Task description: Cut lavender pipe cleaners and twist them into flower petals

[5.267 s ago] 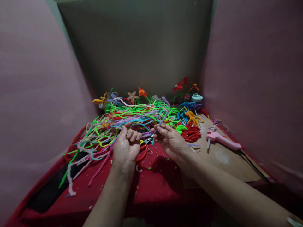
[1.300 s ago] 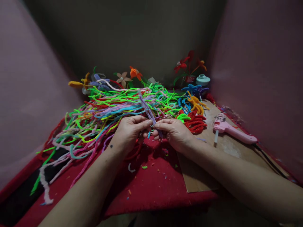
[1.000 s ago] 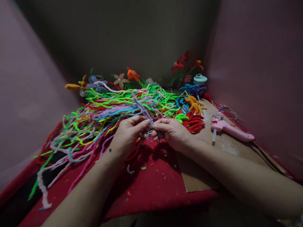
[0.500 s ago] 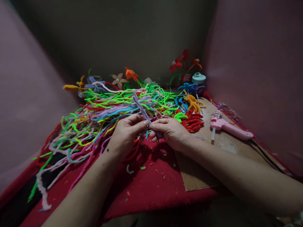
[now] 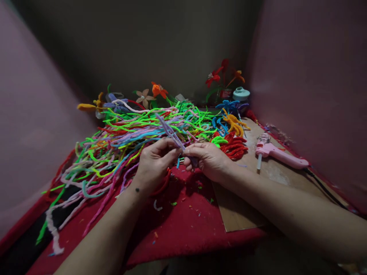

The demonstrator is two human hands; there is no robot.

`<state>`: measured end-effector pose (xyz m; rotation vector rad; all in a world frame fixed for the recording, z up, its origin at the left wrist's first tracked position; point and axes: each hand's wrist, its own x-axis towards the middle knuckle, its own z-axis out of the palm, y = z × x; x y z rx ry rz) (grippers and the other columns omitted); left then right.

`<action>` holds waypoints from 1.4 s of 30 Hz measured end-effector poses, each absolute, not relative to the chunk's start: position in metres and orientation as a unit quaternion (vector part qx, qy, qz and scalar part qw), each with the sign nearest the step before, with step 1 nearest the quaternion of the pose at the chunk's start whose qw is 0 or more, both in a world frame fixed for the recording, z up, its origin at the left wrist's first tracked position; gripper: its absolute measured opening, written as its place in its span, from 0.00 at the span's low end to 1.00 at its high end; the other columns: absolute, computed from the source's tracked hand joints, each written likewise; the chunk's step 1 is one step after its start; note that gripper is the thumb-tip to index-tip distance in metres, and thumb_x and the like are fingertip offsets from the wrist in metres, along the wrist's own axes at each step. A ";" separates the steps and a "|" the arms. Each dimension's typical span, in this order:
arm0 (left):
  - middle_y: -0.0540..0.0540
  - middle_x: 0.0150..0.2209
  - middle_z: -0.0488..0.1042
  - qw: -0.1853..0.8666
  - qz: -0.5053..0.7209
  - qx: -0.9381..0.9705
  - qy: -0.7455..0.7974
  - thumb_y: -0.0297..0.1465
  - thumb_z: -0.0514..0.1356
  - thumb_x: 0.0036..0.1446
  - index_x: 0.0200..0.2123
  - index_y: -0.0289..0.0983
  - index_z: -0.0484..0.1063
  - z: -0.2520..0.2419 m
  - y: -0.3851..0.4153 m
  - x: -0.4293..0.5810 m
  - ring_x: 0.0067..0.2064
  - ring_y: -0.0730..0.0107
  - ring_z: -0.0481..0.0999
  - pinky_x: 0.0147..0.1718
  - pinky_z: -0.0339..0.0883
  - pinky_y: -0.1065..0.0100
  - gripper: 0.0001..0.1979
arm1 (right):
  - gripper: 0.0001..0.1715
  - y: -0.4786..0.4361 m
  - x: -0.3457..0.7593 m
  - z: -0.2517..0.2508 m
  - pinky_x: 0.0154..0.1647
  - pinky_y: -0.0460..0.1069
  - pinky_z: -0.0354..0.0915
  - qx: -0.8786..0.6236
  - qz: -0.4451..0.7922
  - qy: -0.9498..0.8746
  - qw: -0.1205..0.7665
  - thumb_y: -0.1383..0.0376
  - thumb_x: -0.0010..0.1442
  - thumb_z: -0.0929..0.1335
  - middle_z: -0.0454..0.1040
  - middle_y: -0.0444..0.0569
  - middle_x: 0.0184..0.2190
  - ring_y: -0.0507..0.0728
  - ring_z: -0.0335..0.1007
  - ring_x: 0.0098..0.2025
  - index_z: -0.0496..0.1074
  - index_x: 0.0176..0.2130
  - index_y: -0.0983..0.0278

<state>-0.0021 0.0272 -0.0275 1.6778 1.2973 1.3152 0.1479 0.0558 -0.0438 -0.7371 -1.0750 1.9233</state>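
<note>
Head view: the right hand has thumb and forefinger clamped on the lower part of a doubled, fuzzy purple stem; the left hand has its fingertips just beside, though whether they grip it I cannot tell. The stem tilts up over a tangled, multicoloured heap of fuzzy strands, so a slack pinch could lose it among similar purple ones. Nearer, scrap-strewn red cloth leaves room to its front edge; rightward, a pink plastic glue gun on a flat brown board narrows it.
</note>
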 end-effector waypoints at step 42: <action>0.49 0.30 0.74 0.446 0.536 0.578 0.424 0.34 0.66 0.46 0.39 0.44 0.76 0.013 0.010 -0.032 0.29 0.72 0.71 0.28 0.65 0.70 0.14 | 0.07 0.050 0.154 -0.036 0.26 0.46 0.62 -0.205 0.693 -0.495 0.483 0.64 0.51 0.70 0.72 0.43 0.19 0.49 0.65 0.21 0.70 0.25 0.65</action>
